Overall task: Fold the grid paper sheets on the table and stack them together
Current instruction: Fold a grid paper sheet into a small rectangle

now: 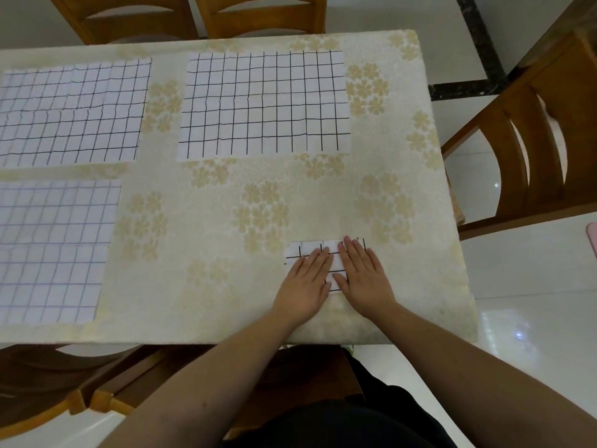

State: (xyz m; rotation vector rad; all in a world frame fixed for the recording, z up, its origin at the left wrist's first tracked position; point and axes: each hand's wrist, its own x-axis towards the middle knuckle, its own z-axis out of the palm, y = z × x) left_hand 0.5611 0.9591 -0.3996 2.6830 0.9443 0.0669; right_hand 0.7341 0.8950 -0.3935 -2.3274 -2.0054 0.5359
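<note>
A small folded grid paper (334, 258) lies near the table's front right. My left hand (307, 281) and my right hand (363, 274) both press flat on it, fingers straight, side by side. Most of the folded paper is hidden under my palms. Three unfolded grid sheets lie flat: one at the back middle (265, 103), one at the back left (72, 113), one at the front left (53, 250).
The table (200, 286) wears a cream cloth with pale flower prints. Wooden chairs stand behind it (187, 14), to its right (529, 150) and tucked under the front left (64, 392). The table's right edge runs close to my right hand.
</note>
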